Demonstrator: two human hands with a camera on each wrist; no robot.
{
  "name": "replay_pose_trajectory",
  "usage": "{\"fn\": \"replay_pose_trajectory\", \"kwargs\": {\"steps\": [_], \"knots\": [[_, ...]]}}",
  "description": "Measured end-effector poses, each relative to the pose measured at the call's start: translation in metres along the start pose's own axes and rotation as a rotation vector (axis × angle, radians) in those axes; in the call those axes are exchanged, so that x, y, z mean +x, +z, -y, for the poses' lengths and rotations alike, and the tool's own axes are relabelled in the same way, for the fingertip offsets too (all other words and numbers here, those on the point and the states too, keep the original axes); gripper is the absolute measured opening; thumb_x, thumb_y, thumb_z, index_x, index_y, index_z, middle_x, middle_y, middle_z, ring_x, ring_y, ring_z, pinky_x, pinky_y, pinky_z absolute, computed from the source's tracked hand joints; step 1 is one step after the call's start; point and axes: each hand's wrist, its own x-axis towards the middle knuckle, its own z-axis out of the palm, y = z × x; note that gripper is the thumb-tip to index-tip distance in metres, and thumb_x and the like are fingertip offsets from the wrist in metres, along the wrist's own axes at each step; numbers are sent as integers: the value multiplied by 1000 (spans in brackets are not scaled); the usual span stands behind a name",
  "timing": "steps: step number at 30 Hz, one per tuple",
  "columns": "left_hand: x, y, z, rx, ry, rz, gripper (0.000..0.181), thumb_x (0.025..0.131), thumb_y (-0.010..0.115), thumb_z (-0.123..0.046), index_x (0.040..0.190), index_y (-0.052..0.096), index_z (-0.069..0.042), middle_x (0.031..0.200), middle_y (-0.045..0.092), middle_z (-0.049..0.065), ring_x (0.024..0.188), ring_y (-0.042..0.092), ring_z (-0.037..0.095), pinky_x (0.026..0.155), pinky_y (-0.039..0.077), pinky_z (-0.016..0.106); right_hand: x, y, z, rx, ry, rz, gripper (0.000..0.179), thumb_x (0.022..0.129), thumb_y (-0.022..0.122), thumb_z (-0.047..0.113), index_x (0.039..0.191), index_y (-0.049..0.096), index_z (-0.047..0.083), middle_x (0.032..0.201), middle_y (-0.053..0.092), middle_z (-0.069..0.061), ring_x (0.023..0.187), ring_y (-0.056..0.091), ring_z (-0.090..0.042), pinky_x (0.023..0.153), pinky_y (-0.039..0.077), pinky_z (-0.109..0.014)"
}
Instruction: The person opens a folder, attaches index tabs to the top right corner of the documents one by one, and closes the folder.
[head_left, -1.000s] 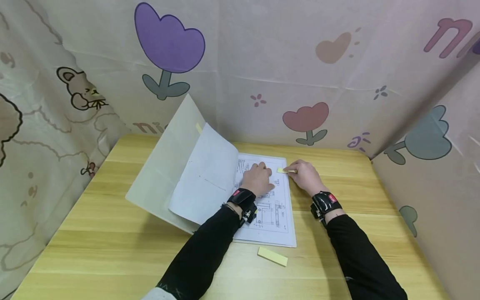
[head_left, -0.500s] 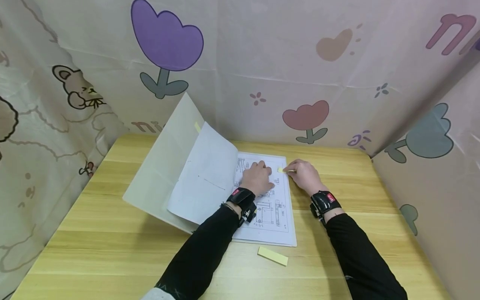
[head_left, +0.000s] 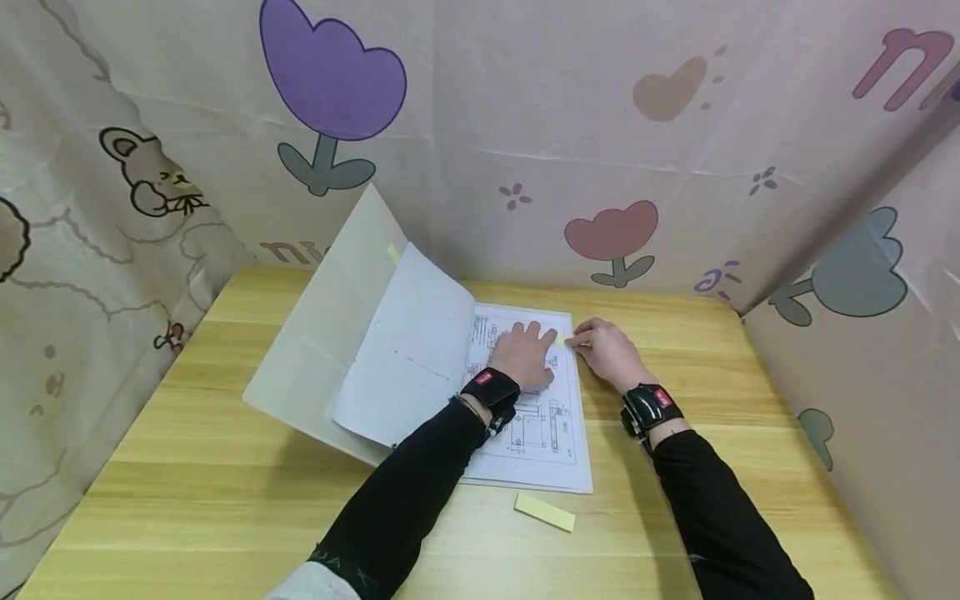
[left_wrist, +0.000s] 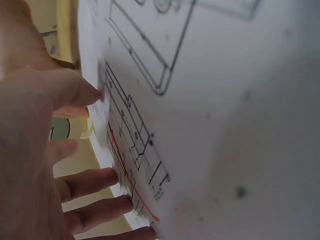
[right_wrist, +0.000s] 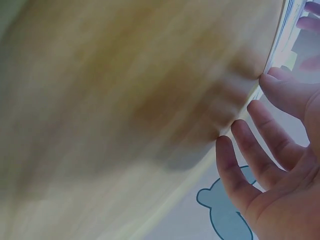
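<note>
An open booklet (head_left: 547,463) with technical line drawings lies on the table. My left hand (head_left: 522,357) rests on its right-hand page with fingers spread, the index fingertip beside a small yellow sticky strip (head_left: 560,340) near the upper right edge. In the left wrist view the strip (left_wrist: 88,130) sticks out past the page edge, slightly curled. My right hand (head_left: 609,352) pinches the strip's outer end between thumb and index finger. In the right wrist view the thumb (right_wrist: 287,95) is right at the booklet's edge, with the other fingers loosely bent below.
The pale cover (head_left: 322,333) stands tilted up on the left, with a turned white page (head_left: 408,358) leaning against it. Another yellow strip (head_left: 394,253) shows at that page's top edge. A yellow sticky-note pad (head_left: 544,512) lies on the wooden table (head_left: 187,492) below the booklet.
My left hand has shifted slightly right and its index finger has reached out to the yellow strip. The right hand has stayed almost in place at the page edge.
</note>
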Motion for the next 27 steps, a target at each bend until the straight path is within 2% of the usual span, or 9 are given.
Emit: {"fn": "replay_pose_trajectory", "kwargs": {"steps": [4, 6, 11, 15, 21, 24, 27], "knots": [[4, 0, -7, 94, 1, 41, 78, 101, 52, -58, 167, 18, -37, 150, 48, 6, 117, 52, 26, 69, 60, 37, -1, 2, -2, -3, -12, 2, 18, 95, 73, 3, 110, 82, 8, 124, 68, -19, 116, 64, -40, 97, 54, -54], [6, 0, -10, 124, -5, 52, 78, 100, 50, -59, 167, 15, -39, 149, 47, 7, 116, 52, 27, 68, 61, 41, -1, 3, -3, -6, -20, 1, 17, 96, 73, 3, 109, 82, 8, 124, 67, -19, 116, 64, -41, 97, 54, -54], [10, 4, -15, 166, -24, 44, 75, 100, 48, -62, 166, 21, -40, 148, 45, 8, 120, 52, 30, 74, 63, 49, 0, 2, -3, -10, -25, 2, 16, 96, 74, 4, 109, 82, 7, 124, 67, -18, 116, 64, -40, 97, 54, -54], [10, 5, -17, 199, -29, 43, 72, 101, 45, -63, 165, 26, -38, 148, 44, 9, 122, 52, 31, 75, 63, 49, 0, 1, -2, -4, -8, 13, 17, 96, 73, 3, 111, 82, 7, 126, 67, -18, 117, 64, -39, 99, 54, -54], [10, 5, -20, 219, -43, 62, 72, 102, 42, -65, 166, 26, -36, 148, 42, 9, 124, 50, 31, 78, 62, 52, 1, 1, -3, -2, 2, 21, 18, 96, 73, 3, 112, 81, 6, 126, 67, -18, 118, 63, -39, 101, 53, -53], [9, 8, -21, 218, -47, 47, 73, 101, 42, -65, 165, 29, -32, 146, 43, 9, 124, 49, 31, 78, 62, 52, 1, 1, -3, -1, -7, 14, 18, 95, 73, 2, 111, 81, 5, 125, 67, -18, 117, 64, -39, 100, 53, -53], [9, 10, -21, 195, -53, 22, 74, 100, 45, -65, 162, 39, -25, 141, 46, 9, 121, 51, 31, 77, 62, 52, 0, 1, -3, -3, -13, 10, 18, 95, 74, 2, 111, 81, 5, 125, 67, -19, 116, 64, -39, 100, 53, -53]]}}
